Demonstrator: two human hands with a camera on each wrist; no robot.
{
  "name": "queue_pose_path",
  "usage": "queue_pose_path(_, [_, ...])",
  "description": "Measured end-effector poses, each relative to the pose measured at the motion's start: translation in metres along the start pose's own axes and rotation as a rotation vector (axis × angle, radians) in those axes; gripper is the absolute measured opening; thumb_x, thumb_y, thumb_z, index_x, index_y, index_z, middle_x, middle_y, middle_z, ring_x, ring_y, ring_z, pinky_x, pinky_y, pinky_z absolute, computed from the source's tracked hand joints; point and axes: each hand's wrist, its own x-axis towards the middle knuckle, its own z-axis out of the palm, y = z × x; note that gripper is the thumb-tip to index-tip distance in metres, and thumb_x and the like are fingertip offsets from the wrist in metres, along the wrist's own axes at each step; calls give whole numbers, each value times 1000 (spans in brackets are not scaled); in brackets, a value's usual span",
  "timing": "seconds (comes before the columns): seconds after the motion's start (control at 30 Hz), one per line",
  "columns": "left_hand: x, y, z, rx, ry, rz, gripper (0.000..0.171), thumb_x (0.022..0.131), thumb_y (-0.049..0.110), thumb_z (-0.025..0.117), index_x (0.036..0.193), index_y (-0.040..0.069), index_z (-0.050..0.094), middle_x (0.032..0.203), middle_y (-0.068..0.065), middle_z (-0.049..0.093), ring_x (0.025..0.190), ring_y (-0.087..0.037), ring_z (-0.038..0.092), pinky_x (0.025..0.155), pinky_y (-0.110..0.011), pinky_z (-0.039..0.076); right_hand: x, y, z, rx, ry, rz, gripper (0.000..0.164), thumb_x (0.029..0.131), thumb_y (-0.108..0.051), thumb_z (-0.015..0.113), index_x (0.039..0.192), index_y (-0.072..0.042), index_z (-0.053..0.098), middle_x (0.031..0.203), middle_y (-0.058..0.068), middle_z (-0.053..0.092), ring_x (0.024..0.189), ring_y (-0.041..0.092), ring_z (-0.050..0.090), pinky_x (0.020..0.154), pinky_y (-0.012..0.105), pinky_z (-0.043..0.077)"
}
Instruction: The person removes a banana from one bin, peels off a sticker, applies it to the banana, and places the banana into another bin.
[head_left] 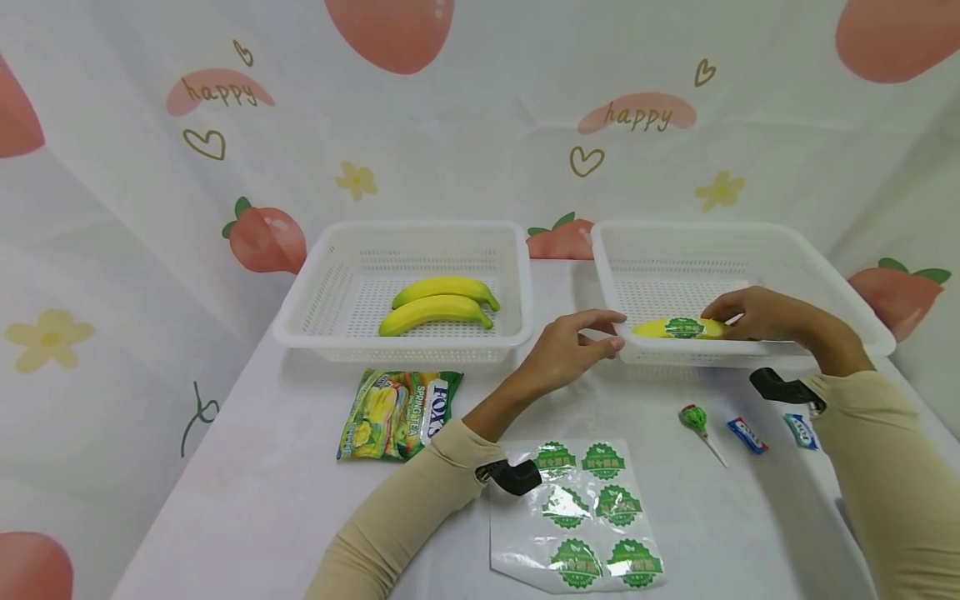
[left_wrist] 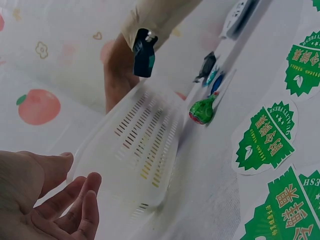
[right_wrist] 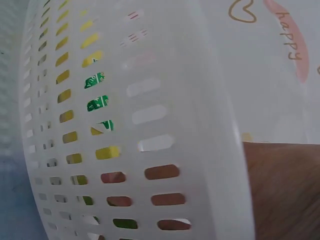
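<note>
A banana [head_left: 645,327] with a green-and-white sticker [head_left: 685,328] lies along the front wall inside the right white basket [head_left: 750,354]. My right hand [head_left: 772,317] reaches over the rim and grips the banana's right end. In the right wrist view, the slotted basket wall [right_wrist: 200,125] hides most of that hand; yellow peel and fingers show through the holes. My left hand [head_left: 564,350] is at the basket's front left corner, its thumb and fingers apart and loosely bent. The left wrist view shows its fingertips [left_wrist: 92,182] beside the basket [left_wrist: 115,175]; contact is unclear.
Two bananas [head_left: 438,312] lie in the left white basket [head_left: 405,342]. In front are a green candy bag [head_left: 397,412], a sticker sheet [head_left: 517,533] under my left forearm, a lollipop [head_left: 695,418], a blue wrapped candy [head_left: 747,435] and a teal one [head_left: 801,431].
</note>
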Motion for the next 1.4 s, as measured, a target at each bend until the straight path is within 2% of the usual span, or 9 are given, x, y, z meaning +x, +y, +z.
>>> queue_pose_path(0.17, [0, 0, 0, 5, -4, 3, 42, 104, 26, 72, 145, 18, 65, 130, 0, 72, 106, -33, 76, 73, -23, 52, 0, 0, 2, 2, -33, 12, 46, 96, -11, 72, 136, 8, 61, 139, 40, 58, 120, 56, 60, 81, 47, 57])
queue_pose_path(0.23, [0, 1, 0, 2, -6, 0, 43, 104, 26, 72, 145, 18, 65, 130, 0, 71, 106, -32, 76, 73, -23, 52, 0, 0, 2, -2, -35, 12, 46, 96, -13, 72, 136, 8, 61, 138, 39, 59, 117, 53, 61, 80, 44, 56])
queue_pose_path(0.33, [0, 2, -1, -12, -14, -2, 42, 104, 26, 72, 145, 18, 65, 130, -1, 72, 106, -32, 76, 73, -23, 52, 0, 0, 2, 3, -41, 10, 48, 97, -12, 71, 138, 9, 59, 139, 39, 59, 118, 53, 61, 83, 47, 57])
queue_pose_path(0.5, [0, 3, -1, -18, -26, -9, 44, 104, 26, 71, 146, 16, 64, 131, -2, 72, 106, -30, 76, 73, -24, 52, -3, -3, 1, 9, -19, -21, 48, 100, -11, 68, 140, 12, 55, 136, 39, 61, 124, 58, 57, 92, 61, 55])
queue_pose_path(0.77, [-1, 4, -1, -3, -37, -4, 44, 104, 27, 70, 147, 18, 64, 133, -3, 71, 108, -32, 75, 73, -24, 53, -20, -25, 9, -39, 166, -49, 50, 107, -27, 64, 140, 10, 58, 129, 35, 67, 121, 58, 61, 96, 69, 50])
queue_pose_path(1.0, [-2, 3, -4, 9, -37, -5, 46, 105, 31, 69, 149, 18, 63, 133, -2, 70, 108, -33, 75, 71, -25, 54, -37, -51, 36, 10, 285, -59, 57, 112, -46, 48, 146, 0, 58, 144, 34, 58, 135, 56, 49, 104, 76, 40])
queue_pose_path(1.17, [-4, 2, -3, 28, -53, -24, 48, 105, 36, 68, 151, 23, 60, 135, 3, 68, 103, -21, 73, 71, -26, 55, -42, -57, 60, -63, 371, -93, 63, 116, -46, 36, 147, 5, 56, 148, 36, 54, 140, 59, 41, 109, 79, 27])
queue_pose_path(1.3, [-12, 5, -3, 59, -81, -21, 51, 105, 33, 67, 155, 25, 56, 141, 1, 65, 102, -9, 69, 74, -26, 57, -44, -59, 74, -159, 473, -101, 65, 116, -45, 28, 143, 5, 60, 141, 34, 61, 132, 57, 48, 99, 73, 30])
queue_pose_path(1.4, [-23, 6, -5, 142, -124, 17, 56, 106, 28, 66, 159, 24, 50, 148, -5, 60, 108, -9, 68, 81, -22, 56, -45, -59, 80, -191, 539, -107, 65, 116, -44, 27, 139, 4, 63, 136, 33, 65, 127, 55, 54, 96, 71, 35])
